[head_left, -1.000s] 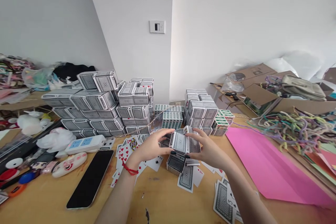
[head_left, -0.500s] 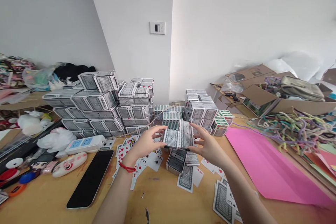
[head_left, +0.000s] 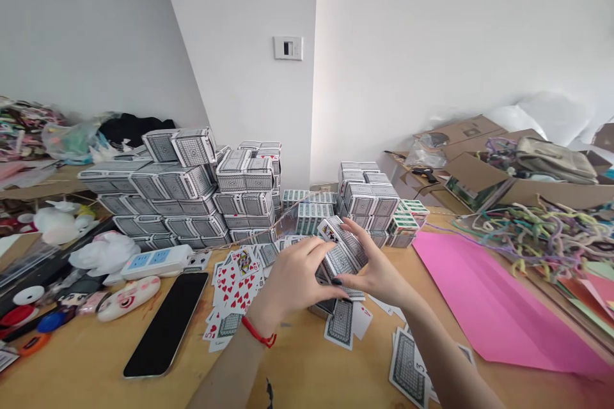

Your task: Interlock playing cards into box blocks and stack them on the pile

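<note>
A block folded from playing cards (head_left: 341, 259), with grey patterned backs outward, is tilted between my two hands above the table. My right hand (head_left: 381, 271) grips its right side, thumb in front and fingers over the top. My left hand (head_left: 295, 275), a red cord on its wrist, is closed at the block's left side; its fingertips are partly hidden. Beneath is another card box (head_left: 322, 308), mostly covered by my left hand. Loose cards (head_left: 240, 287) lie face up to the left, and a face-down card (head_left: 340, 324) lies below the block.
Stacked card blocks stand at the back left (head_left: 185, 182) and back right (head_left: 367, 198), with green card packs (head_left: 314, 214) between. A black phone (head_left: 167, 326) and power strip (head_left: 156, 262) lie left. Pink paper (head_left: 489, 307) and a pipe-cleaner heap (head_left: 532, 236) are right.
The block has turned from nearly level to tilted and shifted slightly right. My left hand has moved right and closer to my right hand, now covering much of the lower card box.
</note>
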Available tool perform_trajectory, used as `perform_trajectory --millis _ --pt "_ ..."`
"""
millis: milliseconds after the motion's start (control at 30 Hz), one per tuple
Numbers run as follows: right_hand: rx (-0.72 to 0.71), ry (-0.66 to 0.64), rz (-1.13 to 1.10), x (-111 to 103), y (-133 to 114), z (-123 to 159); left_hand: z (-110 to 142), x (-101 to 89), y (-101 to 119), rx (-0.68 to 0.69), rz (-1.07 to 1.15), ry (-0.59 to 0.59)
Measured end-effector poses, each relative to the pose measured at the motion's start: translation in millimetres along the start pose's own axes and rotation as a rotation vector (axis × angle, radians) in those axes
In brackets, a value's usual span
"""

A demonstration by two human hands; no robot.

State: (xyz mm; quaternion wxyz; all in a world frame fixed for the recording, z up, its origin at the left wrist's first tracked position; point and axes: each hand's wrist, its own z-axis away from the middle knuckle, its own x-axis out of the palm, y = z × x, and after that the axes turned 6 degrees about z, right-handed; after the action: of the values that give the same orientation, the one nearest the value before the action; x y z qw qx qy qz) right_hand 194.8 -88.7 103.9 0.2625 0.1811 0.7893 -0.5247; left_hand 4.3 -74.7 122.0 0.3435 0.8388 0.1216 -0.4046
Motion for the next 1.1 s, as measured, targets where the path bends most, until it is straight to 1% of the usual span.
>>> perform_trajectory --millis 167,267,333,400,467,500,533,567,667,733,800,867,967,1100 --pt "0.021 -0.034 0.016 2.5 -1.1 0.9 -0.4 5.5 7.5 0.032 -0.049 -0.005" --pt "0.025 -0.034 0.029 3.0 -0.8 0.6 -1.0 4.9 7.9 0.021 0.004 -0.014" --pt "0.015 -0.042 0.05 3.2 -1.7 0.8 -2.0 2.2 3.0 -0.006 0.095 -0.001" --pt "0.002 -0.067 0.079 3.4 -3.7 1.4 -2.9 -1.1 -6.3 -0.068 0.199 0.055" --pt "-0.016 -0.117 0.096 3.9 -6.6 2.7 -3.1 -3.6 -18.5 -0.128 0.293 0.115" --pt "-0.027 -0.151 0.096 4.3 -8.1 3.4 -2.8 -4.1 -24.9 -0.157 0.322 0.127" --pt "-0.04 -0.19 0.092 4.9 -9.5 4.2 -2.3 -3.9 -31.2 -0.178 0.345 0.122" --pt "-0.054 -0.231 0.089 5.5 -10.6 4.8 -1.6 -3.3 -37.0 -0.19 0.376 0.087" --pt "-0.096 -0.326 0.097 7.3 -11.7 6.2 0.5 1.3 -51.3 -0.225 0.566 -0.054" --pt "-0.118 -0.364 0.108 8.2 -10.7 6.4 1.2 5.0 -57.7 -0.26 0.665 -0.096" --pt "-0.131 -0.385 0.119 8.9 -8.9 6.1 1.3 8.0 -62.1 -0.295 0.708 -0.124" --pt "-0.145 -0.395 0.137 9.6 -6.8 5.7 1.2 9.9 -65.4 -0.321 0.725 -0.134" --pt "-0.164 -0.375 0.174 11.0 -3.6 4.6 1.4 11.0 -70.0 -0.339 0.744 -0.11" --pt "-0.161 -0.309 0.199 13.0 0.0 2.5 2.2 11.0 -74.6 -0.297 0.779 -0.052"
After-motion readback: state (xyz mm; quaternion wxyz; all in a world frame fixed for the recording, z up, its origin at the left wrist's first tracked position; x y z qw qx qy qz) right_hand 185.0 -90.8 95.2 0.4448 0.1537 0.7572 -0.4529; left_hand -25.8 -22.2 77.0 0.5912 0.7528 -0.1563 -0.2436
